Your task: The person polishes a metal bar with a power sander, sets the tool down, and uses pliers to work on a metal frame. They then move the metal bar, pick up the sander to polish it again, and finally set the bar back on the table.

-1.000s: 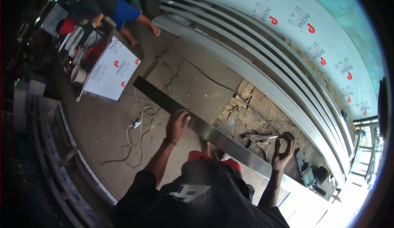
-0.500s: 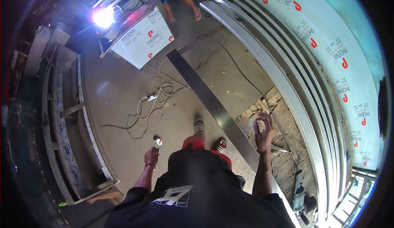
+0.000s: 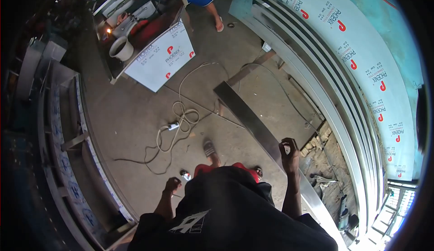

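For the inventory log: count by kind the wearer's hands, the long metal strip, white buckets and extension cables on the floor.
hands: 2, left hand and right hand
long metal strip: 1
white bucket: 1
extension cable: 1
Total: 5

"phoenix" with a red p-shaped mark repeats in rows over the white film on the big sheet (image 3: 361,56) against the wall, and again on the white panel (image 3: 165,61) at the co-worker's desk
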`<control>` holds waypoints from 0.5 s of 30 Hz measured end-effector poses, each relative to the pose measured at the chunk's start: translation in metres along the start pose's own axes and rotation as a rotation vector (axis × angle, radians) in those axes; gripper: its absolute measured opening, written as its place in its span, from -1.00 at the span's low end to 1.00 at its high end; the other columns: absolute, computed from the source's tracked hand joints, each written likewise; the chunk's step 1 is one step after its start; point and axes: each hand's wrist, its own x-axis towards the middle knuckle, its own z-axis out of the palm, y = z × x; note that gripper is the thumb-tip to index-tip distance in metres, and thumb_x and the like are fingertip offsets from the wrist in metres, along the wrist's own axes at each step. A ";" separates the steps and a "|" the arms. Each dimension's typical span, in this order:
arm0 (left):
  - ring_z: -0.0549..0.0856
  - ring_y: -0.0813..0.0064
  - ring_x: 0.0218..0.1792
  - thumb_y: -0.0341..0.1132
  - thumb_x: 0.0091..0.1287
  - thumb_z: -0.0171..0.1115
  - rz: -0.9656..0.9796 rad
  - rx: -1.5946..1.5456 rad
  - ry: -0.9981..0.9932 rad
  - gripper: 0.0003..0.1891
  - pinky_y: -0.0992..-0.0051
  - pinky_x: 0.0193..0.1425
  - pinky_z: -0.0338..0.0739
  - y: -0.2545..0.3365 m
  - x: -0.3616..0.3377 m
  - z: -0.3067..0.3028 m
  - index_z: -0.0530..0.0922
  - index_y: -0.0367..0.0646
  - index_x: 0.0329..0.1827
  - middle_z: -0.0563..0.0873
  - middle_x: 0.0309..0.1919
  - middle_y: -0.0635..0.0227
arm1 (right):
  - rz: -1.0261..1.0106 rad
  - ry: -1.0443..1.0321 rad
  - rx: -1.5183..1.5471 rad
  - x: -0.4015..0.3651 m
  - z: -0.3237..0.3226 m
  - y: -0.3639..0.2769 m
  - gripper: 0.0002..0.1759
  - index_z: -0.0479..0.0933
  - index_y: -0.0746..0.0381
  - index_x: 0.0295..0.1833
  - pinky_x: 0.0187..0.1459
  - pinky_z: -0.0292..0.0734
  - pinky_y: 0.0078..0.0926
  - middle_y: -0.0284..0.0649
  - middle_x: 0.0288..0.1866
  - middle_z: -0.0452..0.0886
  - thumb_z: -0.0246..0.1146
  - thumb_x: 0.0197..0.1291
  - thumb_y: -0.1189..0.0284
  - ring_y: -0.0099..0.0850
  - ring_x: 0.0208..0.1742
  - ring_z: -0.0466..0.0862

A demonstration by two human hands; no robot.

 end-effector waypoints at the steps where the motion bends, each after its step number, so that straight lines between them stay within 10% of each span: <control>1: 0.77 0.38 -0.36 -0.23 0.26 0.27 0.117 0.175 0.069 -0.82 0.35 -0.19 0.63 0.025 0.017 -0.027 0.66 -0.17 -0.31 0.78 -0.42 0.23 | -0.011 -0.020 0.058 0.013 0.015 -0.021 -0.85 0.51 0.31 -0.13 -0.09 0.56 -0.36 -0.10 -0.17 0.60 0.32 0.22 0.55 -0.21 -0.16 0.67; 9: 0.75 0.48 -0.31 -0.24 0.38 0.20 0.565 -0.045 0.033 -0.81 0.42 -0.23 0.62 0.264 0.166 -0.110 0.59 -0.20 -0.24 0.75 -0.38 0.26 | -0.112 -0.170 0.016 0.061 0.076 -0.100 -0.82 0.51 0.31 -0.10 -0.07 0.58 -0.35 -0.13 -0.13 0.59 0.32 0.20 0.58 -0.23 -0.12 0.68; 15: 0.72 0.55 -0.26 -0.07 0.48 0.13 0.526 -0.373 -0.248 -0.70 0.48 -0.17 0.54 0.481 0.174 -0.109 0.60 -0.13 -0.16 0.74 -0.32 0.35 | -0.026 -0.019 0.066 0.117 0.104 -0.080 -0.81 0.53 0.29 -0.11 -0.03 0.56 -0.23 -0.09 -0.09 0.62 0.34 0.19 0.49 -0.11 -0.09 0.67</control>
